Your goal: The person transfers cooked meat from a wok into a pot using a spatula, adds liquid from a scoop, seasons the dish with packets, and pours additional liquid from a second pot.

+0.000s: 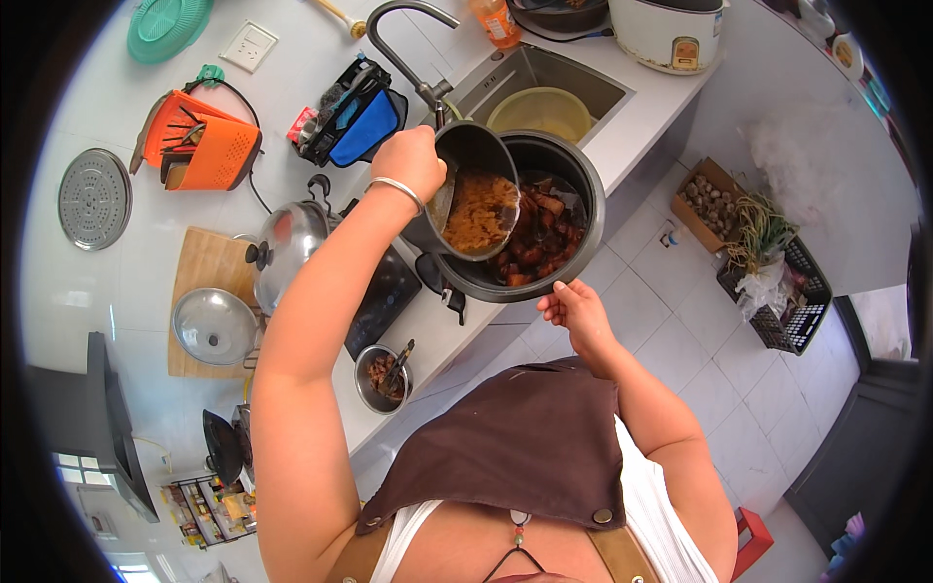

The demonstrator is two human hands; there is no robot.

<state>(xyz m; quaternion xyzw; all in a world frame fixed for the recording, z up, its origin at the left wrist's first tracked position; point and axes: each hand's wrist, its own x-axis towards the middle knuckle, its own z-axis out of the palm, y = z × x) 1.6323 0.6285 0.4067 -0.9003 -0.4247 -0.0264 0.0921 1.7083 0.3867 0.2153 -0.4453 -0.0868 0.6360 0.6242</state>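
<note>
My left hand [408, 163] is closed on the left side of a dark saucepan [473, 146], tilted to the right. Brown, bubbly liquid [480, 209] sits inside, near its lowered lip. Beneath and beside it is a larger dark grey pot [586, 248] with glossy reddish-brown chunks that look like braised meat [533, 248]. At the near right rim of this pot, my right hand [575, 309] pinches the edge with curled fingers. The exact grip of my left hand is partly hidden behind its knuckles.
Behind the pots is a sink [609, 94] holding a yellowish basin [539, 109] under a curved faucet [377, 29]. A lidded steel pot [292, 255], a cooktop [384, 301] and a metal bowl [377, 389] with meat stand left. A black crate [777, 330] sits on the floor.
</note>
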